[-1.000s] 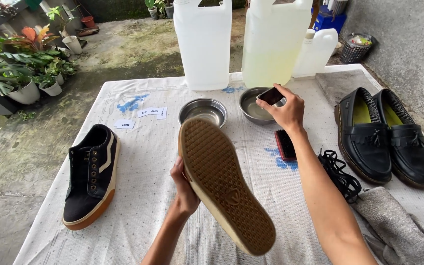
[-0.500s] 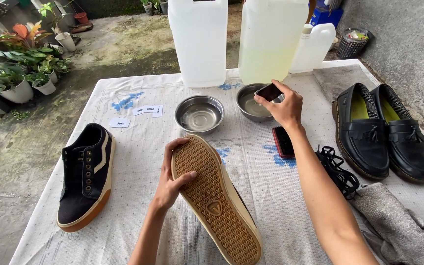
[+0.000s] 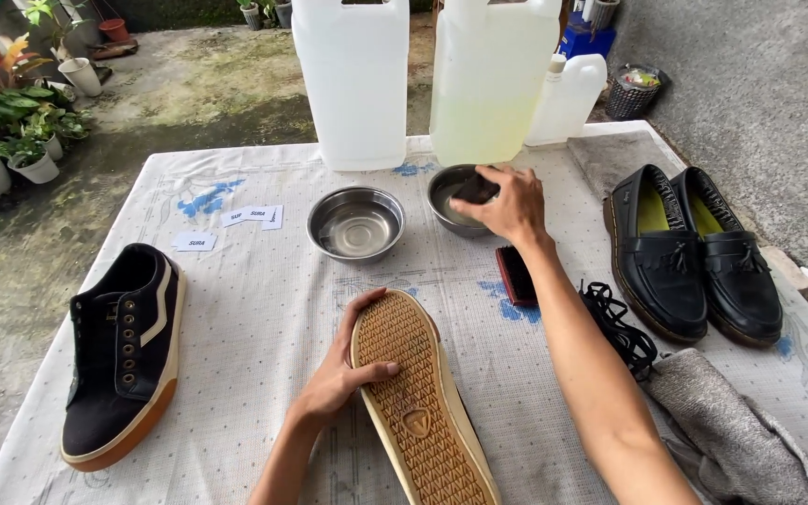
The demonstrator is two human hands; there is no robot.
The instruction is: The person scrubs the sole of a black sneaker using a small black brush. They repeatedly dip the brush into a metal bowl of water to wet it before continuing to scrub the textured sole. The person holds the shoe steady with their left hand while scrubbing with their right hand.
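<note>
Since the frames 1.0 s and 0.5 s ago, the upturned sneaker (image 3: 420, 411) has come down from a raised tilt to lie sole-up on the tablecloth (image 3: 264, 309), and the right hand (image 3: 507, 204) has lowered its dark brush (image 3: 472, 190) into the right steel bowl (image 3: 448, 199). In judgement, this reads as the brush being wetted while the shoe is steadied for work on its sole.

Nearest the camera, the left hand (image 3: 339, 379) rests on the sneaker's edge, thumb across the tan tread, fingers curled loosely around the side. To the left lies the matching black sneaker (image 3: 123, 351), upright and unlaced. To the right lie a grey cloth (image 3: 736, 430) and a heap of black laces (image 3: 621, 323).

Further out, a second dark brush (image 3: 516, 274) lies just beside the right forearm. The right hand's fingers close around the brush at the bowl. A second steel bowl (image 3: 355, 223) stands to its left. 2 black loafers (image 3: 694, 252) sit at the right edge.

At the far edge stand 2 large translucent jugs (image 3: 413, 79). Beyond lie a concrete yard and potted plants (image 3: 7, 131).
</note>
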